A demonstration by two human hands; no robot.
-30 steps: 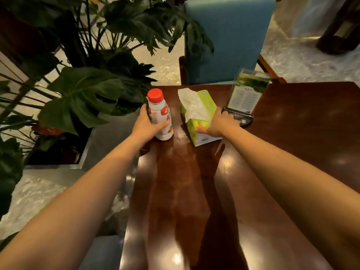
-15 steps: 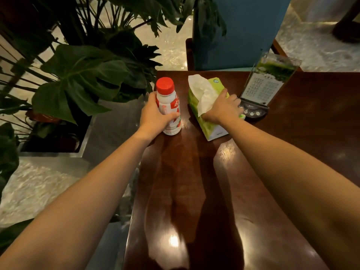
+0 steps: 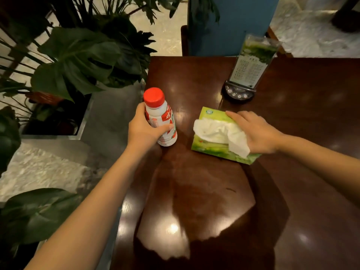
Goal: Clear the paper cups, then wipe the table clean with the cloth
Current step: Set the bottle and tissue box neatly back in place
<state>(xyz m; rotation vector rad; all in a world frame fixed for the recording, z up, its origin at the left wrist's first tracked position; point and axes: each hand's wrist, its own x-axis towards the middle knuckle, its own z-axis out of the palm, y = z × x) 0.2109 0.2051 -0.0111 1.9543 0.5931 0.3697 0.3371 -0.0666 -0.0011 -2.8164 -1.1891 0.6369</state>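
We stand over a dark, glossy wooden bench (image 3: 204, 191) that throws back the ceiling lights; it looks hard and slick, so light things will likely slide on it. A blue chair (image 3: 229, 26) backs its far edge, and large-leaved plants (image 3: 78, 61) crowd its left side over a pale stone floor.

No paper cups or cloth show anywhere; we cannot tell where they are.

On the bench lies a green tissue box (image 3: 218, 147), probably light and crushable, best taken by its sides. Our right hand (image 3: 257, 133) lies flat on it, fingers spread, beside the soft white tissue (image 3: 220, 133) spilling out.

Our left hand (image 3: 144, 129) has its grip wrapped around a red-capped bottle (image 3: 161, 119), stiff and smooth, tilted, held at mid-body.

A menu stand (image 3: 251, 69) sits behind, upright.
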